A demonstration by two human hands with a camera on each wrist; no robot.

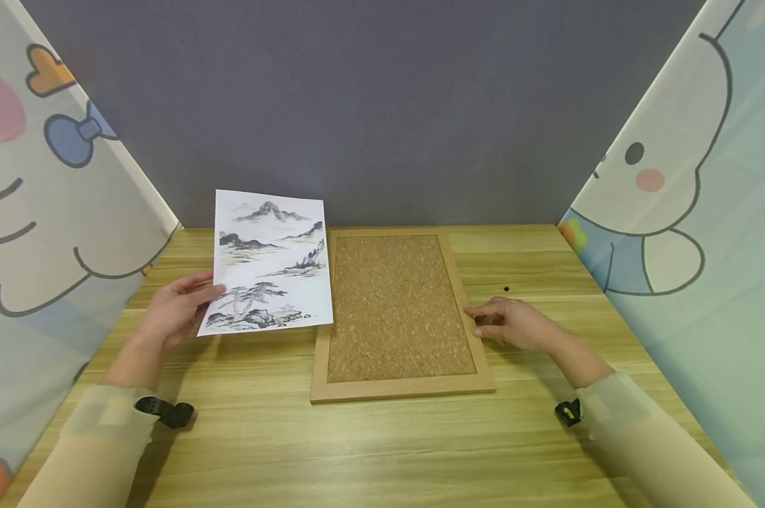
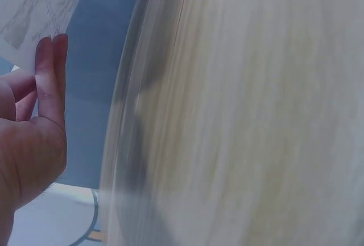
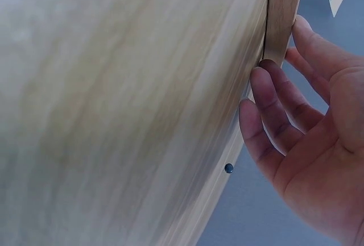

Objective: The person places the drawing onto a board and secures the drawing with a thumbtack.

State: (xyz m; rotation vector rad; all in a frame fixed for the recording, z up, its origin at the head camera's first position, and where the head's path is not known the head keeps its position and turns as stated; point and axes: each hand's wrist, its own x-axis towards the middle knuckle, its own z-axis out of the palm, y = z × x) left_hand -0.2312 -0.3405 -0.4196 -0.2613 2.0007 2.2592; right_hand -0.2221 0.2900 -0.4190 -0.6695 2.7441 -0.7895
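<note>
On the left, my left hand [image 1: 176, 307] pinches the lower left edge of a white sheet [image 1: 271, 261] printed with an ink landscape of mountains and pines. The sheet is raised above the table, tilted, and its right edge overlaps the board's left rim. A wood-framed cork board [image 1: 401, 303] lies flat at the centre. My right hand [image 1: 516, 323] touches the board's right side with thumb and fingertips, its fingers loosely bent. The same right hand [image 3: 307, 115] shows its palm in the right wrist view, the fingertips at the frame [image 3: 283, 13].
A small dark round object [image 1: 507, 288] lies on the wooden table [image 1: 395, 451], right of the board. A grey panel [image 1: 370, 113] stands behind. Cartoon-printed fabric [image 1: 706, 212] hangs on both sides. Dark straps [image 1: 166, 411] sit at the cuffs.
</note>
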